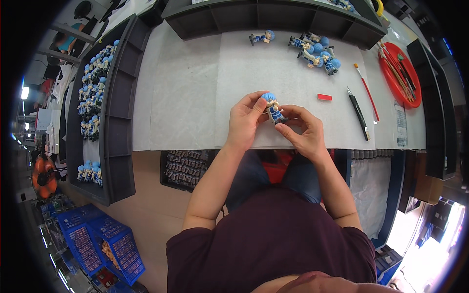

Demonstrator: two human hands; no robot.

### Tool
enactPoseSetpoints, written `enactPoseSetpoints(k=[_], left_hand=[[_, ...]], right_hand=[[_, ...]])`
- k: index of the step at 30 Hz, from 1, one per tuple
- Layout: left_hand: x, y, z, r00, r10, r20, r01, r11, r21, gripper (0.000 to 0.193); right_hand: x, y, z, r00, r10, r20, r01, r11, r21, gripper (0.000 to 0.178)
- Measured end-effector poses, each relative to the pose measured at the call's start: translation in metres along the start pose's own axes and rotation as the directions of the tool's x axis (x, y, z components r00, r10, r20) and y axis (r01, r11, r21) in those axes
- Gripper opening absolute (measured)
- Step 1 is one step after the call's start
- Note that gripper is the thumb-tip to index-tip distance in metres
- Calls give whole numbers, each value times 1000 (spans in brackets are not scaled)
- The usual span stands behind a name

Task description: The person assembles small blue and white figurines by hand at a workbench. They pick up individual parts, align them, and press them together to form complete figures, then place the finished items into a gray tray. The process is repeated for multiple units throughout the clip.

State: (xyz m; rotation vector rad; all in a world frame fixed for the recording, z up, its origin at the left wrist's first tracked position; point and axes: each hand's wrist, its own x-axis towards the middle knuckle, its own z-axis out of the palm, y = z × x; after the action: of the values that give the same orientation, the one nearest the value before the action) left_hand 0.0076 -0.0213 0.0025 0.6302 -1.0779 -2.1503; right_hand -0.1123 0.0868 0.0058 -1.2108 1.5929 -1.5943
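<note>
Between my two hands is a small figurine point(274, 110) with light-blue hair and a blue-and-white outfit, held upright with a slight tilt just above the table's front part. My left hand point(245, 119) pinches it at the head and upper body, thumb beside the face. At the dark feet, the fingers and thumb of my right hand point(305, 131) close on it. Right of the hands lie a small red block point(324, 97), a black craft knife point(359, 115) and a red-handled brush point(367, 93). Farther back is a loose pile of similar figurines point(315, 51), with a single figurine point(262, 37) to its left.
A grey crate point(117, 107) holding rows of figurines stands at the left. Another grey crate point(273, 18) spans the table's back. On the right, a red oval tray point(387, 63) holds brushes and tools. Blue baskets point(100, 239) sit on the floor at lower left.
</note>
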Motion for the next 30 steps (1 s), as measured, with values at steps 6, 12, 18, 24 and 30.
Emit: enactPoseSetpoints(k=[6, 12, 18, 24, 30], left_hand=[[0, 1, 0, 1000, -23, -8, 23, 1000, 0, 31], [0, 3, 1, 1000, -27, 7, 27, 1000, -4, 32], [-1, 3, 0, 999, -8, 39, 8, 1000, 3, 33], [-1, -2, 0, 997, 52, 64, -54, 998, 36, 38], [-3, -6, 0, 992, 122, 45, -129, 958, 255, 36]], right_hand=[[1, -4, 0, 999, -28, 15, 28, 999, 26, 38], [1, -2, 0, 999, -42, 5, 42, 998, 51, 35], [-1, 0, 0, 1000, 29, 8, -29, 995, 97, 34], [-2, 8, -3, 994, -34, -104, 49, 988, 146, 44], [-1, 10, -5, 980, -162, -112, 163, 987, -7, 53]])
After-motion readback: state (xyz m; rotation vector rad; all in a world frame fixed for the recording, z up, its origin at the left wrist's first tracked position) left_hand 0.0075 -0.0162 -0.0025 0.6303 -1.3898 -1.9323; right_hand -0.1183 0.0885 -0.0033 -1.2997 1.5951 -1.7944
